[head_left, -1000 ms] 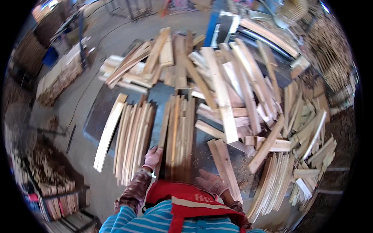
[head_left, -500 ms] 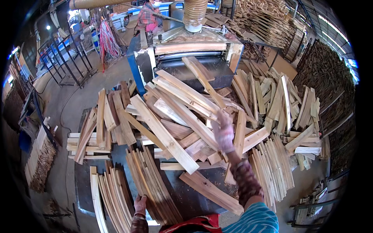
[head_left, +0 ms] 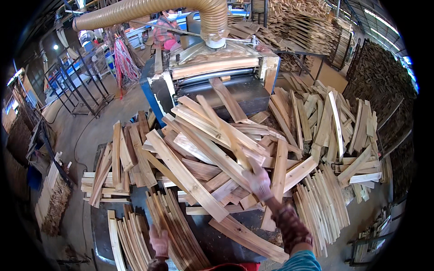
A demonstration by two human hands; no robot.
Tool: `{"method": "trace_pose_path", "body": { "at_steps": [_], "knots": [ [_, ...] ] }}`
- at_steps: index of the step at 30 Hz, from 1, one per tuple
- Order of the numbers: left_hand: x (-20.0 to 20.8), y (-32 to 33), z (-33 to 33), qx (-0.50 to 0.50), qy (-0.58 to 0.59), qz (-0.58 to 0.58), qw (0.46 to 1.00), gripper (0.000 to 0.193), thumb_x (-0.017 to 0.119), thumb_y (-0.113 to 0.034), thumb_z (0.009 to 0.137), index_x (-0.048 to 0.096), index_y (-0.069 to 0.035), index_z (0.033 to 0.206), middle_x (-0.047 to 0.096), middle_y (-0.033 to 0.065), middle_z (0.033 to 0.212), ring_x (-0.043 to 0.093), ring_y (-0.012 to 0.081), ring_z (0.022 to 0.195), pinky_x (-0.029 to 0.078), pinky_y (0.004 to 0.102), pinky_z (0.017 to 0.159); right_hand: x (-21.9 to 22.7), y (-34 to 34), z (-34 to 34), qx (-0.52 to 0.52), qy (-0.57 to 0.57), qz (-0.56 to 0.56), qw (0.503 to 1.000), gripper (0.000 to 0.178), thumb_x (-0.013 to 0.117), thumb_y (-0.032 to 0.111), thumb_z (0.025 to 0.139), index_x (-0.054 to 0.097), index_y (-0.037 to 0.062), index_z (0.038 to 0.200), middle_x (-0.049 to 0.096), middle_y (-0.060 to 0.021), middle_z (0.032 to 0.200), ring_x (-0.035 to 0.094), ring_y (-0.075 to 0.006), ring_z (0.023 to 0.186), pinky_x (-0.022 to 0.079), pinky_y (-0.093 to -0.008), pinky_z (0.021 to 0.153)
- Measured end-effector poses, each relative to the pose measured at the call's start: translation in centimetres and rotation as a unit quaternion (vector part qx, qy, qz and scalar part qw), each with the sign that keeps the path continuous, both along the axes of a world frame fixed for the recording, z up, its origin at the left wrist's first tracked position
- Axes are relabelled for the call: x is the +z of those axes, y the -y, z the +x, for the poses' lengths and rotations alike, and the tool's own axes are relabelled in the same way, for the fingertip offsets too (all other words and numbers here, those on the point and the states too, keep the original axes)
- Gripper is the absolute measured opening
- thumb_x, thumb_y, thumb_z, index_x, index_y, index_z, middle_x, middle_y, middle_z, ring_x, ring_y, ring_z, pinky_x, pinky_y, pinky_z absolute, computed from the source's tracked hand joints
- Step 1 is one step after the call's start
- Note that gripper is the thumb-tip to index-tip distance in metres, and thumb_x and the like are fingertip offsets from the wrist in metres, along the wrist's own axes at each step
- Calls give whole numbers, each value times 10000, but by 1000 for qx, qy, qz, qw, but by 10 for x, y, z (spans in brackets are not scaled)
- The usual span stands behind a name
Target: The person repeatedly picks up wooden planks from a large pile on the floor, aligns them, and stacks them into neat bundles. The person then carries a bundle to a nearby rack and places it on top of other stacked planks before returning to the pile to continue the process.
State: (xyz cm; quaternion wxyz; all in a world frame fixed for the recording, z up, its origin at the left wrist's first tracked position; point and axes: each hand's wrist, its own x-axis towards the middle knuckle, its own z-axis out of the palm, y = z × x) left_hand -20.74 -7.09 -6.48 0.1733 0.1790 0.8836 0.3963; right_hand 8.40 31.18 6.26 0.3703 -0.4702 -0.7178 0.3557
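Observation:
My right hand (head_left: 258,183), in a pale knitted glove, is closed round the near end of a narrow wooden slat (head_left: 224,131). The slat points away from me, slanting up to the left over a loose heap of wooden boards (head_left: 194,174). My left hand (head_left: 158,241), gloved too, has its fingers apart and holds nothing. It is at the left side of a row of slats standing on edge (head_left: 176,226); whether it touches them I cannot tell. Another row of slats (head_left: 131,235) lies to its left. One curved board (head_left: 246,239) lies in front of the heap.
Beyond the heap stands a planer-like machine (head_left: 217,72), a board (head_left: 228,99) leaning at its opening and a ribbed hose (head_left: 149,13) above. More slats (head_left: 321,203) are piled right, others (head_left: 120,158) left. A person (head_left: 166,31) stands behind the machine.
My right hand has drawn the slat nearer and to the left, away from the machine's opening. My left hand has shifted off the slat ends, its fingers spreading. The view has tilted up slightly.

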Motion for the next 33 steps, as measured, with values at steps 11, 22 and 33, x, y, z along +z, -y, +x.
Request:
{"method": "trace_pose_path", "body": {
  "at_steps": [11,22,33],
  "knots": [
    [130,-197,31,58,324,533,780,431,634,0,911,470,-27,1309,675,95,899,635,169,645,521,251,485,-11,29,-33,212,121,279,929,573,662,332,930,564,-48,1348,656,-200,1228,655,-339,1065,534,-441,929],
    [25,-20,-322,294,166,375,863,218,697,-164,863,519,-59,792,545,51,707,516,181,521,441,331,446,22,-152,-94,-46,347,57,935,806,690,441,827,354,87,1468,532,-285,1365,619,-461,1145,512,-552,939],
    [131,-165,-159,-130,172,309,926,753,682,-201,932,313,-18,1562,521,114,1431,566,214,1225,444,332,1067,-29,73,-29,37,-98,2,994,727,808,264,852,495,-78,1411,605,-205,1367,589,-293,1255,473,-385,1067]
  ]
}}
